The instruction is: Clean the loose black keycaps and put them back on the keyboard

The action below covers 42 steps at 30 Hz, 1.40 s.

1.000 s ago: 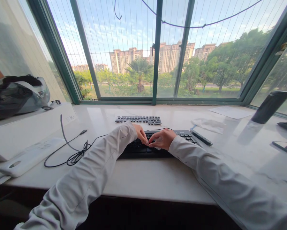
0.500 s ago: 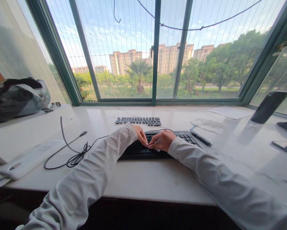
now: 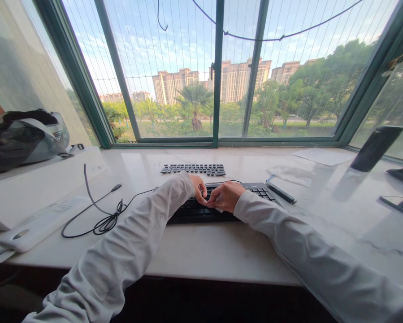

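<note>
Two hands' grip pinches keys on the black keyboard (image 3: 201,211); loose keys (image 3: 193,169) behind, cable (image 3: 103,220) left

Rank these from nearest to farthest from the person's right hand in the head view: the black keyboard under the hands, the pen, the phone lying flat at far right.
From the right hand:
1. Black keyboard: directly under the hand, fingers on its keys.
2. Pen: just right of the keyboard, lying slantwise on the white counter.
3. Phone: flat near the counter's far right edge.
</note>
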Available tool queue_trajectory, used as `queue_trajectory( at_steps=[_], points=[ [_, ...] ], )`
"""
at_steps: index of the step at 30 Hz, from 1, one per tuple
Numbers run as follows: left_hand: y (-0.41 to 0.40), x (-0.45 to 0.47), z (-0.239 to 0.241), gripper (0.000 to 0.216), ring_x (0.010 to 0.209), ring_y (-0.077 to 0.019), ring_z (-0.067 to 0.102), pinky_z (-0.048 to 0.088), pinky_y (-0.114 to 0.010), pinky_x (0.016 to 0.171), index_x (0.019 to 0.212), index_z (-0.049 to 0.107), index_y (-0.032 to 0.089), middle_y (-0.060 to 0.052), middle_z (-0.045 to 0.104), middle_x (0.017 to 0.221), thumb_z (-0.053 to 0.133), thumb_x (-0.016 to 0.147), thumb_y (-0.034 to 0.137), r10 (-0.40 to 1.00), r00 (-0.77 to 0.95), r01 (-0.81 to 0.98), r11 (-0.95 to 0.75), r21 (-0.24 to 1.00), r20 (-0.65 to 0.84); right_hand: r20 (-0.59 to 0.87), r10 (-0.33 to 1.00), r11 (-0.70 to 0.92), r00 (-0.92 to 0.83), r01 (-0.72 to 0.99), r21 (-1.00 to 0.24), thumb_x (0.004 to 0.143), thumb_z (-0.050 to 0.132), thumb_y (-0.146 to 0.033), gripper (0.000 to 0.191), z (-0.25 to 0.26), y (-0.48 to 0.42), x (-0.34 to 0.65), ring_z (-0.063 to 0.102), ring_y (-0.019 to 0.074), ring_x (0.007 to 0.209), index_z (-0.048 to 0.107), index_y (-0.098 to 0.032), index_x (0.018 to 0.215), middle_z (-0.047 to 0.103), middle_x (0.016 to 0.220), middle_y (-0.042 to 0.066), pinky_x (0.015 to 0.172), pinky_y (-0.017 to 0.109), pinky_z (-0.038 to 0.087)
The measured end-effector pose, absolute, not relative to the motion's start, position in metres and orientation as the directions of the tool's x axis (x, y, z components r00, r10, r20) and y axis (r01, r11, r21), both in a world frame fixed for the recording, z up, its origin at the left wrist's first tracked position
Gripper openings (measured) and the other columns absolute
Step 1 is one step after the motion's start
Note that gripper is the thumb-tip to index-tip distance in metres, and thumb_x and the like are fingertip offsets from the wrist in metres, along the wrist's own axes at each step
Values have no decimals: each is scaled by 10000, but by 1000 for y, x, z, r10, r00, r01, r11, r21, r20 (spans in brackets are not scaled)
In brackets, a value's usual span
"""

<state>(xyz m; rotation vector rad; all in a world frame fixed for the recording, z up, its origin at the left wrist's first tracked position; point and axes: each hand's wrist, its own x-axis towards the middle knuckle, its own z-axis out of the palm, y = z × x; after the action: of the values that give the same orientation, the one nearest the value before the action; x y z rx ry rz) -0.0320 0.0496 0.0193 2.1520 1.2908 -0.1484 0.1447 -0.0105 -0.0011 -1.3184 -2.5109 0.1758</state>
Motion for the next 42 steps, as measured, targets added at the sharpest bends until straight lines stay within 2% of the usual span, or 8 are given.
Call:
queue_trajectory(
  at_steps=[10, 17, 20, 23, 32, 36, 39, 42],
  points=[
    [52, -26, 15, 368, 582, -107, 495, 357, -208, 576, 607, 622, 206, 71, 549, 502, 807, 363, 410, 748, 519, 833, -333, 443, -414, 221, 782, 604, -583, 796, -41, 715, 549, -503, 238, -1, -17, 140, 627, 195, 745, 714, -344, 781, 704, 763, -8, 619, 282, 368],
    [51, -38, 20, 500, 509, -74, 405, 301, -208, 503, 665, 581, 189, 67, 536, 533, 795, 358, 520, 681, 546, 786, -216, 579, -488, 273, 758, 621, -592, 783, -29, 734, 531, -547, 255, -1, -10, 150, 624, 184, 710, 709, -392, 832, 710, 745, -19, 611, 280, 357],
    [58, -47, 24, 530, 482, -61, 376, 297, -205, 485, 707, 568, 190, 72, 516, 541, 775, 387, 559, 767, 505, 762, -180, 622, -397, 327, 774, 587, -542, 808, -52, 753, 516, -556, 277, 4, -9, 154, 611, 176, 695, 710, -384, 852, 707, 734, -14, 624, 275, 359],
    [67, -54, 21, 527, 462, -58, 375, 319, -209, 476, 771, 582, 189, 60, 534, 577, 757, 439, 559, 915, 324, 785, -119, 609, -240, 362, 770, 592, -526, 800, -96, 769, 490, -572, 320, 5, -9, 154, 609, 165, 714, 712, -362, 861, 705, 746, -10, 647, 265, 365],
    [70, -54, 8, 261, 704, -139, 578, 412, -242, 670, 772, 640, 207, 1, 659, 743, 682, 626, 420, 982, 36, 918, -106, 381, 188, 299, 740, 654, -603, 748, -111, 762, 516, -537, 274, -5, -8, 150, 620, 160, 738, 706, -367, 862, 710, 771, -34, 662, 259, 382],
    [66, -48, 5, 207, 731, -152, 593, 410, -253, 688, 848, 633, 249, 15, 671, 763, 603, 710, 402, 935, 126, 964, -194, 180, 332, 334, 791, 555, -512, 831, -42, 802, 416, -588, 360, 2, -1, 161, 626, 196, 774, 679, -380, 933, 708, 819, -6, 676, 301, 398],
    [68, -36, 3, 221, 804, -175, 599, 417, -273, 724, 909, 643, 258, -7, 673, 868, 557, 749, 385, 908, 253, 963, -270, 6, 334, 335, 859, 420, -388, 907, -26, 839, 325, -589, 444, 5, 6, 172, 626, 221, 814, 662, -347, 995, 702, 886, 38, 696, 337, 407],
    [75, -21, 2, 230, 874, -219, 593, 421, -319, 769, 890, 666, 250, -39, 656, 974, 535, 760, 388, 898, 308, 951, -301, -71, 315, 319, 904, 316, -284, 948, -50, 861, 224, -595, 543, 7, 11, 180, 622, 242, 848, 662, -314, 1017, 692, 916, 86, 710, 366, 409]
  ],
)
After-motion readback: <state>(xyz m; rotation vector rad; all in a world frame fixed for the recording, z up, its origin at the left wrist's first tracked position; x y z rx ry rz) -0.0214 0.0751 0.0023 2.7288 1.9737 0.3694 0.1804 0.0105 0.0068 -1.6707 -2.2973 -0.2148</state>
